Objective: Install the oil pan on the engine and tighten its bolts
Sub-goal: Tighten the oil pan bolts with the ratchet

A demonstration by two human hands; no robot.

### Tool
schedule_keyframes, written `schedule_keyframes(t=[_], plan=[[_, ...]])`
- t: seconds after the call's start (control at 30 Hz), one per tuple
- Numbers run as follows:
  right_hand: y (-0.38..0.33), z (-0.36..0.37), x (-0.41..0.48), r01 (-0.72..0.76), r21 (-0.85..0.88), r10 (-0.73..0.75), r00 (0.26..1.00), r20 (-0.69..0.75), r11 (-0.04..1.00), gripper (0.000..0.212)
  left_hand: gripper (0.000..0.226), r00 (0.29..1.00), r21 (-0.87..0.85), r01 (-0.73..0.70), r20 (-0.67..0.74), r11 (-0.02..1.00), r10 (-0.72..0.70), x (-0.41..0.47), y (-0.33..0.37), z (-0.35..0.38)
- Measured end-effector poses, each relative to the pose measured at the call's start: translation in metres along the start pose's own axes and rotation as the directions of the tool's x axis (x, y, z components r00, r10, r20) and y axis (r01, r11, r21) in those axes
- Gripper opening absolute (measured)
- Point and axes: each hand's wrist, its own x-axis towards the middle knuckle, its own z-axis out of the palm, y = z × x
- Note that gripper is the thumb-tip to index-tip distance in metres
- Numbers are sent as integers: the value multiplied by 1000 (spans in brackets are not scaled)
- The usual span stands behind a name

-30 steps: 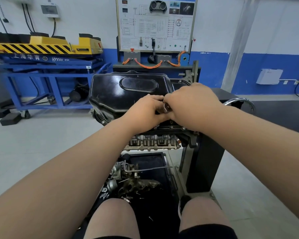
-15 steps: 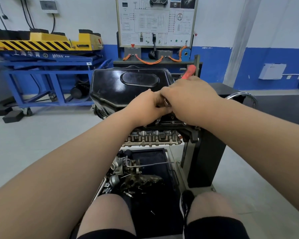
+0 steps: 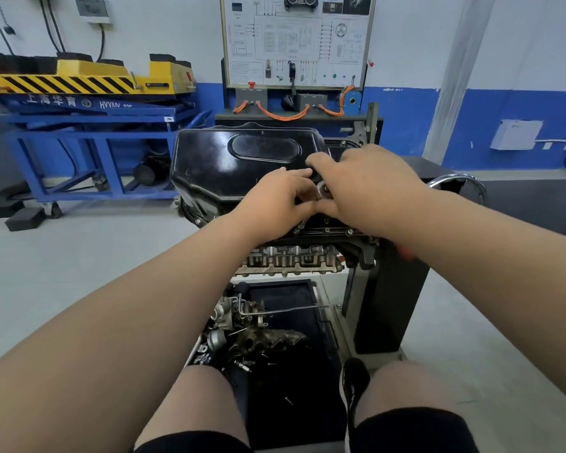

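The black oil pan [image 3: 229, 171] lies on top of the upturned engine [image 3: 291, 259], which is mounted on a stand. Small bolts [image 3: 327, 229] dot the pan's near flange. My two hands meet at the pan's near right edge. My left hand [image 3: 275, 197] pinches the silver head of a ratchet [image 3: 323, 190]. My right hand [image 3: 366, 188] is closed over the tool from the right and hides most of it. A bit of its red handle [image 3: 406, 254] shows under my right forearm.
A black tray [image 3: 285, 299] with loose engine parts sits on the stand's base, between my knees and the engine. The stand's black column [image 3: 389, 305] rises at right, with a chrome ring [image 3: 455, 181] behind it. A blue and yellow lift table [image 3: 79, 125] and a wiring training board [image 3: 294, 44] stand at the wall.
The red handle showed above my right hand half a second ago; now it shows below my right forearm. Both hands stayed at the same spot on the flange.
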Motion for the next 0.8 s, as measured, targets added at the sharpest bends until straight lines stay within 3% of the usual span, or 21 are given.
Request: schedule_keyframes(t=[0.13,0.23,0.37,0.43,0.57,0.63,0.8], plan=[[-2,-3,3,86,-50,-84,996,30,995,47,6,1000,-36,-5,-3,999,5,-4,0,0],[-2,-4,6,28,-66,-27,1000,11,997,44,5,1000,-49,6,-29,999,-7,-3,4,2],[-10,6,3,-147,129,144,989,30,981,49,15,1000,33,-13,7,999,13,1,0,5],[-10,8,2,-146,188,144,989,27,971,49,18,998,50,-41,53,998,38,0,-2,4],[-3,0,2,81,25,-80,996,-42,996,51,17,994,18,-86,64,996,85,0,-4,-2],[-3,-3,3,122,-22,-122,991,-45,992,51,18,993,28,-87,77,996,85,0,-4,-3],[-12,0,1,-30,-16,30,1000,7,999,44,21,1000,23,0,14,1000,-1,0,-2,0]])
